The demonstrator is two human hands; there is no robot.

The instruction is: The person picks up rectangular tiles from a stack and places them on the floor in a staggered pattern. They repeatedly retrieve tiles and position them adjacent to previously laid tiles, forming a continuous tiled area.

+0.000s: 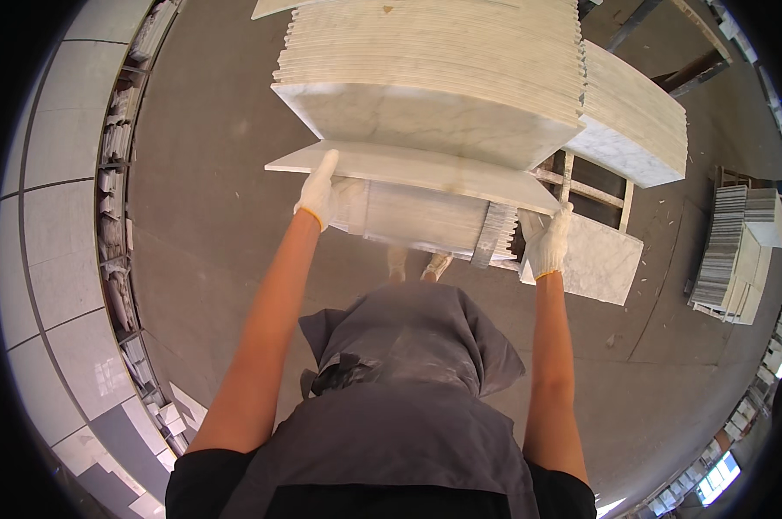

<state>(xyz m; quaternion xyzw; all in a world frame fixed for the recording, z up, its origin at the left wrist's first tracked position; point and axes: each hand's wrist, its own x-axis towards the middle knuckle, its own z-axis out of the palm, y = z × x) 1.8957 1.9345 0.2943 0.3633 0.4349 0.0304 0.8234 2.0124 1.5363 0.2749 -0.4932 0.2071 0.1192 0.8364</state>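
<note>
A pale marble slab [417, 169] spans the space in front of me, long side across. Near its left end my left hand [318, 192], in a white knit glove, grips it with a finger or thumb lying on its top. My right hand [548, 240], gloved alike, holds the right end; its fingers under the slab are hidden. Right behind the slab leans a thick stack of similar marble slabs [434, 121], its front one grey-veined. Below the held slab more stacked slabs [417, 216] show, with a grey strip [493, 233] across them.
To the right lie another slab stack [637, 125] and a veined slab [594, 259] by a pale rack frame [624, 203]. Farther right stands a stack of tiles [737, 246]. Shelves of stone pieces [118, 190] line the left. My shoes [434, 266] stand close to the lower stack.
</note>
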